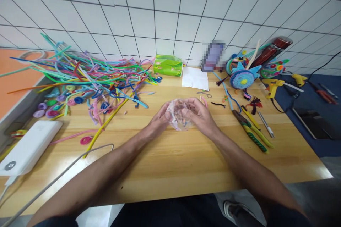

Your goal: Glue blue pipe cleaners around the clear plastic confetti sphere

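Holding a crumpled, see-through plastic piece from both sides, left hand and right hand close together and clamped on it, thumbs laid on its near face, other fingers partly hidden behind. Positioned over the middle of the wooden surface; cannot tell if touching the wood. Just beyond, toward the far edge: small scissors, white sheet, green packet against the wall. Spread along the far left corner: tangled heap of coloured fuzzy stems, with small coiled discs nearer the left edge. White power bank at the near left, cable plugged in. Toward the right edge: green-and-yellow pliers, jaws pointing at the far side, with a slim white pen-like tool just beside. Near the far right corner: yellow glue gun and, to its left, a blue round ornament with yellow centre.
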`<act>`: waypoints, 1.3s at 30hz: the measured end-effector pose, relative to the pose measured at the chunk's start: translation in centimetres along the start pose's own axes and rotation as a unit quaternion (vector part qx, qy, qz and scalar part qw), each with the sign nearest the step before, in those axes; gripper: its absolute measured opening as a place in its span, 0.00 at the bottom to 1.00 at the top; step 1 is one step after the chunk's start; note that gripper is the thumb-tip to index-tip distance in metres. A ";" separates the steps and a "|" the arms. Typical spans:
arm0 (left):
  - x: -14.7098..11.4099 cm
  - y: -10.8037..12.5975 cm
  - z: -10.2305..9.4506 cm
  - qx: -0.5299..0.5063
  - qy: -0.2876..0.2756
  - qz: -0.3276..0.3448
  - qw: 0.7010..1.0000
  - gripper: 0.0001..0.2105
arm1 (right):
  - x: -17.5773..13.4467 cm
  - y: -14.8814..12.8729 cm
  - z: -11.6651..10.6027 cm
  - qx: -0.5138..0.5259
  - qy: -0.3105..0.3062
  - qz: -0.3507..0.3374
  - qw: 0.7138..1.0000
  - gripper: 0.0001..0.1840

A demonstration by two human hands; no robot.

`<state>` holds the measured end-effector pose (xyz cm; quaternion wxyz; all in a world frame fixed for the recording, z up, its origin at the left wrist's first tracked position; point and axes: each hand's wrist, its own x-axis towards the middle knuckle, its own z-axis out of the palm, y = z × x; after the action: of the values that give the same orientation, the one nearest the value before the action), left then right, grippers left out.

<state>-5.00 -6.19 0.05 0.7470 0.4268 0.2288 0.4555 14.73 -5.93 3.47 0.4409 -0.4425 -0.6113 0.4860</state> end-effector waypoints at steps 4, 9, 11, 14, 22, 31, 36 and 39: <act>0.0 -0.1 0.0 0.098 0.074 0.056 0.991 0.29 | 0.9 -1.4 -0.8 -0.098 0.120 -0.023 0.988 0.16; -0.5 0.7 0.8 0.201 0.082 0.064 0.974 0.20 | 1.2 -3.2 -1.7 -0.375 0.186 -0.114 0.901 0.04; -0.7 0.8 1.1 0.248 0.092 0.055 0.963 0.18 | 1.1 -3.4 -1.3 -0.433 0.172 -0.158 0.870 0.08; -0.7 0.8 1.1 0.284 0.108 0.053 0.951 0.16 | 0.9 -3.7 -0.3 -0.492 0.152 -0.186 0.837 0.14; -0.5 -0.1 0.2 0.244 0.052 0.012 0.968 0.21 | 1.0 -4.6 -0.7 -0.523 0.119 -0.143 0.832 0.12; -0.8 0.7 0.5 0.319 0.025 0.034 0.947 0.20 | 2.3 -3.4 -2.4 -0.402 0.090 -0.088 0.907 0.11; -0.7 0.8 0.9 0.227 0.041 0.025 0.973 0.19 | 2.9 -2.8 -2.2 -0.312 0.089 -0.060 0.944 0.09; -0.3 0.7 1.1 0.150 0.055 -0.005 0.987 0.20 | 3.1 -2.3 -2.1 -0.259 0.091 -0.043 0.961 0.09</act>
<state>-4.66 -6.79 1.19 0.6632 0.5069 0.3370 0.4355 15.78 -2.79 6.37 0.3852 -0.5570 -0.6921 0.2498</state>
